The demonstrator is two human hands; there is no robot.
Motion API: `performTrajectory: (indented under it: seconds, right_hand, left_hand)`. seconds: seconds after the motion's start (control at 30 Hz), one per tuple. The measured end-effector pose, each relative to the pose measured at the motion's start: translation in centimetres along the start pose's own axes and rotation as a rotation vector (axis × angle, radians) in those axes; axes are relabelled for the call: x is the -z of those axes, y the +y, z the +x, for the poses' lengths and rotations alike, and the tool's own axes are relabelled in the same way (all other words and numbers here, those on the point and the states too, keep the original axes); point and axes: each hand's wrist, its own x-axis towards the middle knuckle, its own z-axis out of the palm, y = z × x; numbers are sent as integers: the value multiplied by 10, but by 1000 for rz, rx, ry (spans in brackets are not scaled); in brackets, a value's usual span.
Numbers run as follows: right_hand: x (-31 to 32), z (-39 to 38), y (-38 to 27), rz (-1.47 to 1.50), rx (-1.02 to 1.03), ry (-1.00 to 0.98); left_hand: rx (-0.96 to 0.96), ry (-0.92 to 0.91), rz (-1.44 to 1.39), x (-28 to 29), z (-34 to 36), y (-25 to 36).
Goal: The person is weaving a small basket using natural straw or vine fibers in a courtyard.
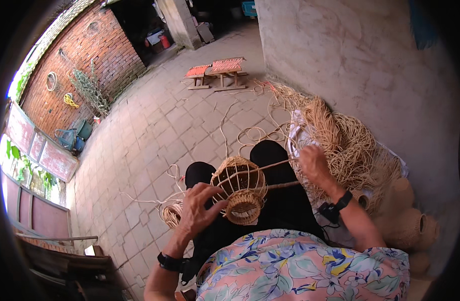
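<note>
On my lap, between my knees, rests a small half-woven basket [242, 219] of tan cord, with open upright ribs and a tight round collar facing me. My left hand [196, 208] grips its left side, thumb near the collar and fingers at the ribs. Out to the right, my right hand [315, 164] is closed on a cord strand [281, 164] that stretches to the basket's ribs. A second strand [285, 185] runs lower toward the right, and I cannot tell where it ends. A coil of cord [172, 214] lies by my left leg.
A big heap of tan cord [350, 145] lies on a white sheet at the right. Finished-looking woven pieces [403, 226] stand beside me there. Two low woven-top stools [226, 66] are ahead on the paved floor [149, 135]. Loose cord trails in front of my knees.
</note>
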Motion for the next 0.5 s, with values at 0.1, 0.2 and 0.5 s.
performTrajectory:
  seconds: [0.1, 0.2, 0.5]
  right_hand:
    - [23, 3, -5, 8, -95, -19]
    - [24, 43, -61, 155, 178, 187]
    - [21, -15, -13, 218, 310, -56]
  left_hand:
    - [-74, 41, 128, -14, -1, 6]
    - [-120, 64, 202, -17, 6, 12]
    - [-13, 43, 128, -25, 1, 15]
